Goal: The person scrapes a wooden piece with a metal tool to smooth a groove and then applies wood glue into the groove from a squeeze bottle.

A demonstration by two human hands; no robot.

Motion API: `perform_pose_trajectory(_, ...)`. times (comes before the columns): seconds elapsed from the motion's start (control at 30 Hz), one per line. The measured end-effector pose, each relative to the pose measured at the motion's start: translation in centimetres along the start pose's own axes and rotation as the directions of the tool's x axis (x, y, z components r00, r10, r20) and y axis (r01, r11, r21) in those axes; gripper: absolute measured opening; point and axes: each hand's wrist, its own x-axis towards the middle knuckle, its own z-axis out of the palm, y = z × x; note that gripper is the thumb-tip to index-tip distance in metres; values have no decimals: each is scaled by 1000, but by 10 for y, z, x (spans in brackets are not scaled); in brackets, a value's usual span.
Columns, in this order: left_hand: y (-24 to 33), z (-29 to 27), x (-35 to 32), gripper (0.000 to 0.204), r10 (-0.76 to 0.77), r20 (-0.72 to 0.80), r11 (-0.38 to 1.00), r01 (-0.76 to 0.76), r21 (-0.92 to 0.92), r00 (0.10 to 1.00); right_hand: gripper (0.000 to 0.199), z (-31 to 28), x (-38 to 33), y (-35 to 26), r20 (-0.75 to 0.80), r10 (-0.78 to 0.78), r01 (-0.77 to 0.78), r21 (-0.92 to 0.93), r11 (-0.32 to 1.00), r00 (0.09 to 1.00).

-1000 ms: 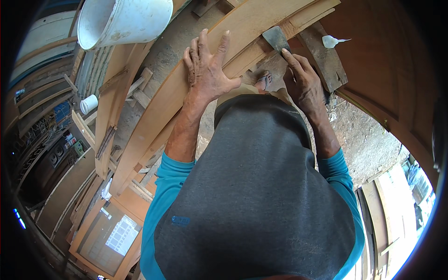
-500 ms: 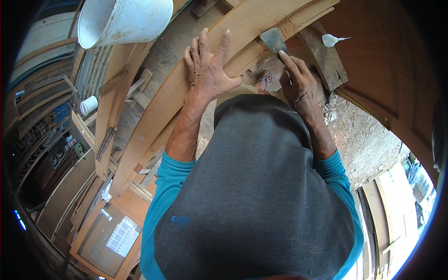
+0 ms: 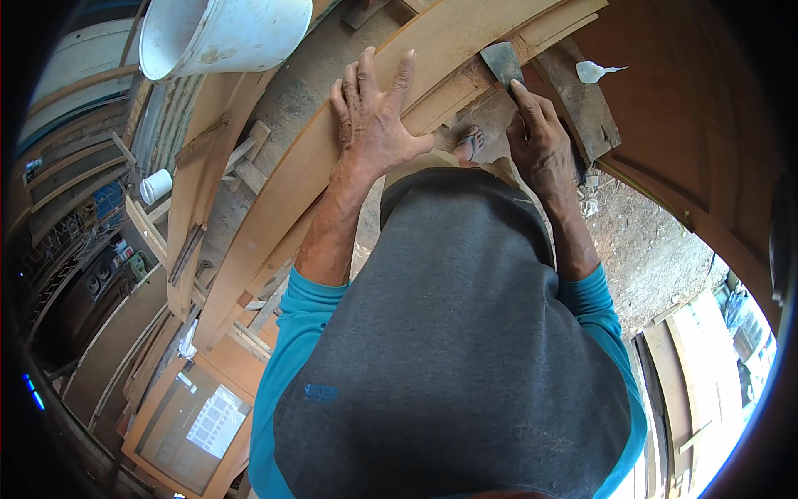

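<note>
The curved plank (image 3: 332, 158) runs from lower left to far right across the trestles, and the left hand (image 3: 374, 125) lies flat on it, fingers spread, seemingly to steady it. The right hand (image 3: 544, 150) closes around a scraper (image 3: 503, 62), forefinger stretched along the blade against the plank's edge; a white bucket (image 3: 220, 33) hangs far left.

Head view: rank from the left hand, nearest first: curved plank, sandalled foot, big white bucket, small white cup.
1. Curved plank: under the left hand, touching.
2. Sandalled foot: just right, below the plank.
3. Big white bucket: upper left.
4. Small white cup: far left.
</note>
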Motion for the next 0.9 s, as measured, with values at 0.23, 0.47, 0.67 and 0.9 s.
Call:
perform_pose_trajectory(0.23,0,0,0,135,-6,-2,1000,6,5,1000,58,-3,2,1,50,-34,36,-35,999,998)
perform_pose_trajectory(0.47,1,-1,0,134,-17,4,1000,17,2,1000,67,-2,-4,-9,105,-61,67,-54,996,993)
perform_pose_trajectory(0.67,1,0,0,134,-13,0,1000,13,-6,1000,89,5,-14,-7,177,-107,111,-11,994,978)
perform_pose_trajectory(0.9,1,0,0,134,-13,-3,1000,13,-5,1000,84,8,-17,-13,196,-124,129,-15,992,973)
